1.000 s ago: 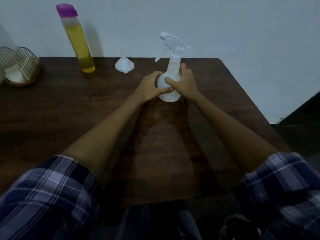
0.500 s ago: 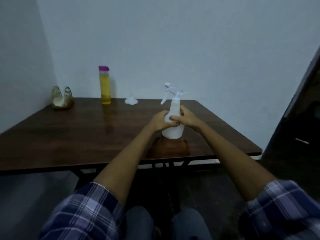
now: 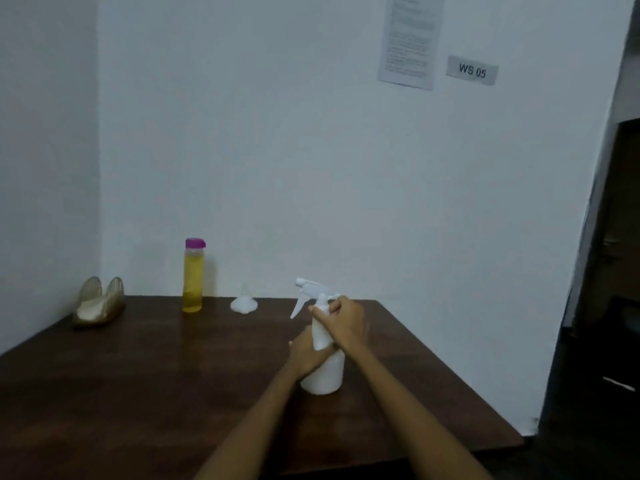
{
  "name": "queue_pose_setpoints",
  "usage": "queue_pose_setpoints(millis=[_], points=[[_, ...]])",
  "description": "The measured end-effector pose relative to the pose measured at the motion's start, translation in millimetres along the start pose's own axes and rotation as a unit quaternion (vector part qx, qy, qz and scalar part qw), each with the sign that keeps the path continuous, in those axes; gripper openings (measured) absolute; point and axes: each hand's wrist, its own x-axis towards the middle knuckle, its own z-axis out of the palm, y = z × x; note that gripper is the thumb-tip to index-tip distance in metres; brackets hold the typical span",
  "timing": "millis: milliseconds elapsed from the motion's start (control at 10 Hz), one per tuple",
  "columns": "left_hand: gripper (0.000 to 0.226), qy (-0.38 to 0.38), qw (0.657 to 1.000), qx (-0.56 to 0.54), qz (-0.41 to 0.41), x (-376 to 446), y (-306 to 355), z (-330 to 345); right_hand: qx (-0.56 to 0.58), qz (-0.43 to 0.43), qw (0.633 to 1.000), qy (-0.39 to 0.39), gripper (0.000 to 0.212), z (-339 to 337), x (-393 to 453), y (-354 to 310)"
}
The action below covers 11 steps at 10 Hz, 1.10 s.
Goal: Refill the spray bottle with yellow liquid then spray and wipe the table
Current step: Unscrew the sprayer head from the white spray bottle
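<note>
A white spray bottle [image 3: 323,375] stands upright on the dark wooden table [image 3: 138,393], right of centre. My left hand [image 3: 304,351] grips its body from the left. My right hand [image 3: 346,323] is curled round the neck just under the white trigger head [image 3: 310,289]. At the back of the table stands a tall clear bottle of yellow liquid [image 3: 193,282] with a purple cap. A small white funnel [image 3: 243,303] sits upside down between that bottle and the spray bottle.
A gold wire holder [image 3: 98,303] with white napkins sits at the back left corner. Walls close the table in behind and on the left. A sheet of paper [image 3: 408,39] and a sign [image 3: 471,70] hang on the wall. A dark doorway [image 3: 609,271] is on the right.
The camera has tilted up, showing far more wall. My right hand has climbed from the bottle's body to its neck under the trigger head. My left hand still holds the body.
</note>
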Motion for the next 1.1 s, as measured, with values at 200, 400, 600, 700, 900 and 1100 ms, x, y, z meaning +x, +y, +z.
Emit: queue_pose_setpoints(millis=[200,400,600,700,900,1100], points=[[0.053,0.073,0.997,0.021,0.014,21.7,-14.6,16.6,-0.049,0.023,0.998,-0.031,0.053,0.0,26.4,3.4],[0.032,0.093,0.995,0.017,0.014,32.4,-17.8,23.3,0.026,0.009,0.999,-0.016,0.043,3.5,22.7,14.0],[0.040,0.120,0.993,0.017,0.008,22.2,-18.2,15.8,0.106,-0.012,0.989,-0.099,0.033,1.8,21.6,18.0],[0.044,0.122,0.992,0.024,-0.006,18.4,-15.3,13.6,0.141,0.003,0.973,-0.181,0.033,-5.9,23.2,15.7],[0.052,0.099,0.994,0.034,-0.018,17.8,-15.0,10.7,-0.013,-0.020,0.980,-0.200,0.023,-25.8,38.1,-2.4],[0.059,0.100,0.994,0.044,-0.018,20.2,-17.5,11.2,-0.139,-0.060,0.986,-0.075,0.040,-19.6,29.2,-10.9]])
